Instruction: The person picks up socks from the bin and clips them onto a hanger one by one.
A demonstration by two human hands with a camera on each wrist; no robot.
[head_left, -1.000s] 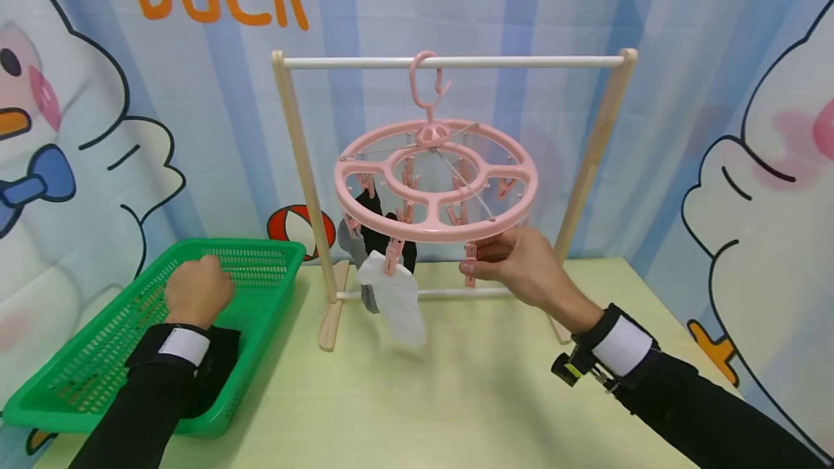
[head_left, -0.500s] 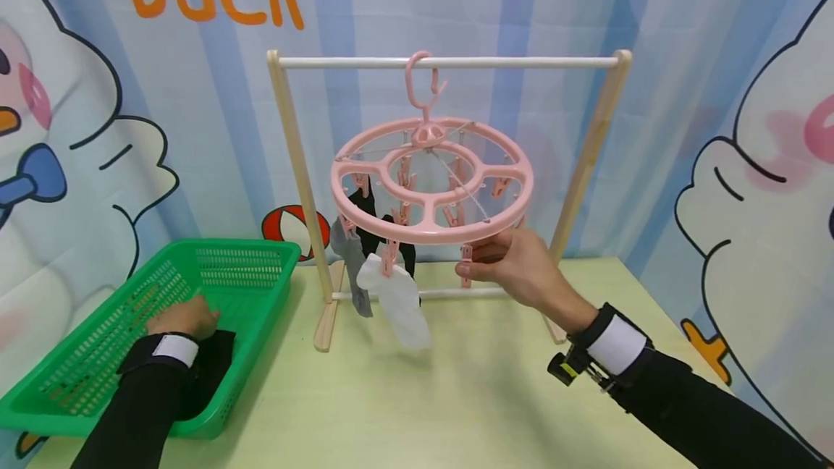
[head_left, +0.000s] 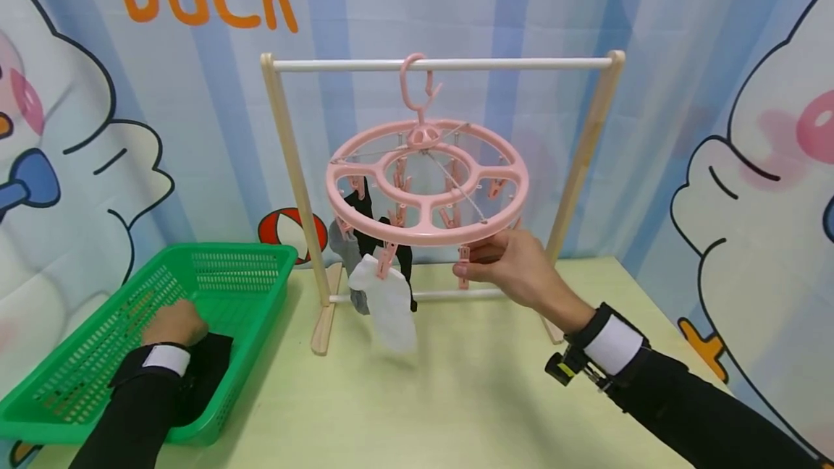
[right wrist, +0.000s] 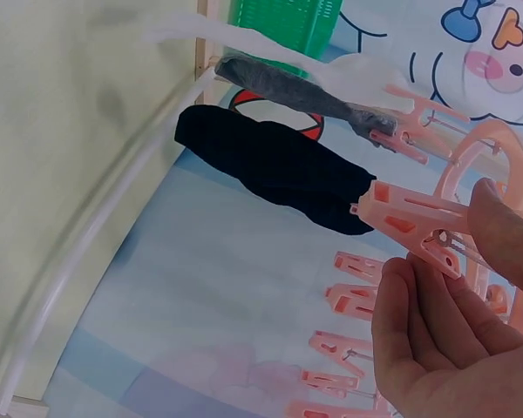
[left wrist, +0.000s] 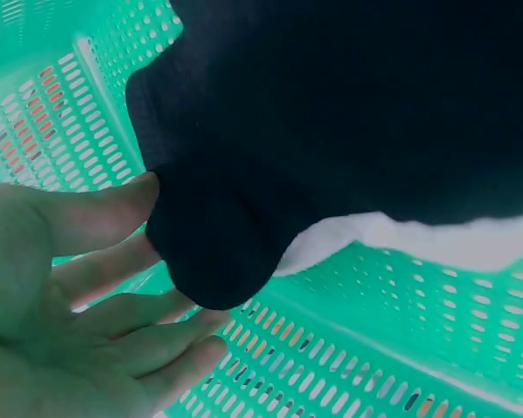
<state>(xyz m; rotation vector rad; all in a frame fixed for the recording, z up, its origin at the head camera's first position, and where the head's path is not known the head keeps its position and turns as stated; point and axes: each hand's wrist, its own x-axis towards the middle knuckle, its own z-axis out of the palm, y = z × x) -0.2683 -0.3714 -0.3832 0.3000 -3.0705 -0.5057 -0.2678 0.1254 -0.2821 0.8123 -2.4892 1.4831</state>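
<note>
In the basket at left, my left hand [head_left: 174,323] is at a black sock [head_left: 211,364]. The left wrist view shows the thumb and fingers [left wrist: 148,344] at the sock's rounded end, pinching its edge, with some fingertips hidden behind the cloth. My right hand [head_left: 517,270] pinches a pink clothespin [head_left: 463,268] below the front right rim of a round pink drying hanger [head_left: 426,230]. In the right wrist view the thumb presses one side of this clothespin [right wrist: 410,218] and the fingers the other. Nothing hangs from it.
A white sock [head_left: 391,310], a grey sock [head_left: 345,244] and black socks [head_left: 405,266] hang from the hanger's left side. The hanger hooks over a white rod [head_left: 521,64] on a wooden stand [head_left: 589,136]. Some white cloth [left wrist: 331,239] lies in the green basket [head_left: 260,339].
My left hand has come down into the basket to the black sock. The right hand keeps its pinch on the clothespin. The white sock swings slightly, and the view has shifted a little.
</note>
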